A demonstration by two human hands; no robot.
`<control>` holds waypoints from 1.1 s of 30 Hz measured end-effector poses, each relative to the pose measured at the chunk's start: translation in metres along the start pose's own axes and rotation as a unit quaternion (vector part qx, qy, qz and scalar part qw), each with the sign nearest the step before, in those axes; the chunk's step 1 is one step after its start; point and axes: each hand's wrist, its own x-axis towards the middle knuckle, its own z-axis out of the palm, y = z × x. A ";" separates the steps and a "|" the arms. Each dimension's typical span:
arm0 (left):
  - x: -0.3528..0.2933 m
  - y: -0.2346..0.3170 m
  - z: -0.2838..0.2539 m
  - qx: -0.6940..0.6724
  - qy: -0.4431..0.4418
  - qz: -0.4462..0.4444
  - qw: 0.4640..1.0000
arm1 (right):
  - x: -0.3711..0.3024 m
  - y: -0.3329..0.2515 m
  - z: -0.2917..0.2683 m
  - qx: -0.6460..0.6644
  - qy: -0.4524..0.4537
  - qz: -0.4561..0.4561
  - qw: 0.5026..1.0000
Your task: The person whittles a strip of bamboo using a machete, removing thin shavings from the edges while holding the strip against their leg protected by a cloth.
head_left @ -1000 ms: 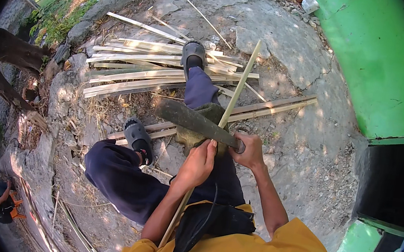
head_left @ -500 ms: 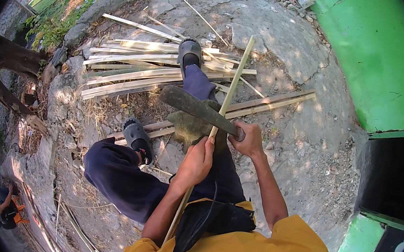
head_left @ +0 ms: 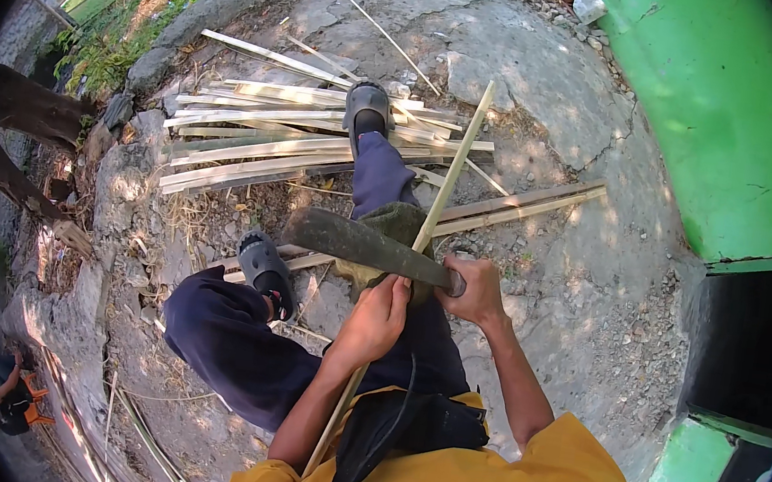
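My left hand (head_left: 376, 320) is closed around a long pale bamboo strip (head_left: 452, 174). The strip slants from beside my waist, over my thigh, up and away to the right. In my right hand (head_left: 479, 293) is the handle of a machete (head_left: 353, 241), gripped firmly. Its broad dark blade points left and crosses over the strip just beyond my left fingers. Beneath the blade, a worn greenish-brown cloth pad (head_left: 396, 220) covers part of my leg. Where the edge meets the strip is hidden under the blade.
Many split strips (head_left: 264, 141) lie in a pile ahead, with my shoe (head_left: 367, 106) on them. Two longer pieces (head_left: 542, 205) lie crosswise beneath my leg. A green wall (head_left: 714, 117) stands right, tree trunks (head_left: 25, 109) left. A seated person (head_left: 6, 396) is at the lower left.
The machete blade has come down along the strip toward my left hand and lies more level. The strip's far end has shifted slightly right and nearer. Both hands keep their holds.
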 end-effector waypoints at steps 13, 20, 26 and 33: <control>-0.006 0.001 0.007 0.016 0.012 0.016 1.000 | 0.018 0.010 -0.002 -0.013 0.029 0.017 0.999; -0.004 0.001 0.004 0.005 0.004 0.032 0.999 | 0.003 -0.003 -0.002 0.002 0.005 0.002 1.000; -0.003 0.001 0.001 0.003 -0.004 0.019 1.000 | 0.018 0.006 0.000 0.000 0.040 0.010 0.999; -0.006 0.001 0.004 0.016 0.000 0.022 1.000 | 0.031 0.014 0.000 -0.013 0.026 0.020 0.999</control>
